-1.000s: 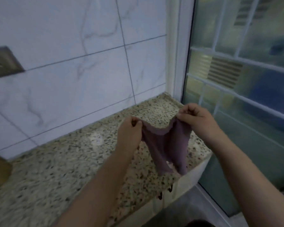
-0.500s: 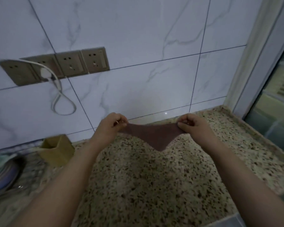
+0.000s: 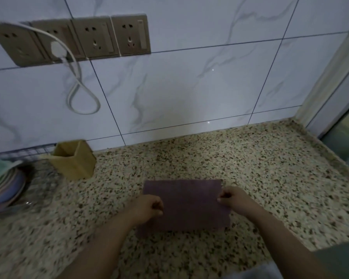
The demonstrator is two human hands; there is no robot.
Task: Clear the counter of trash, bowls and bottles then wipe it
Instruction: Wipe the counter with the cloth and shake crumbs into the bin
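A purple cloth lies spread flat as a rectangle on the speckled granite counter, in the middle near me. My left hand pinches the cloth's left edge with curled fingers. My right hand pinches its right edge the same way. Both forearms reach in from the bottom of the view.
A wooden square holder stands at the back left by the tiled wall. Stacked plates sit in a wire rack at the far left. Wall sockets with a white cord hang above. A window frame bounds the counter's right end.
The cloth was held stretched in the air between both hands; now it lies flat on the counter, lower and nearer me. My view has swung left from the window to the wall.
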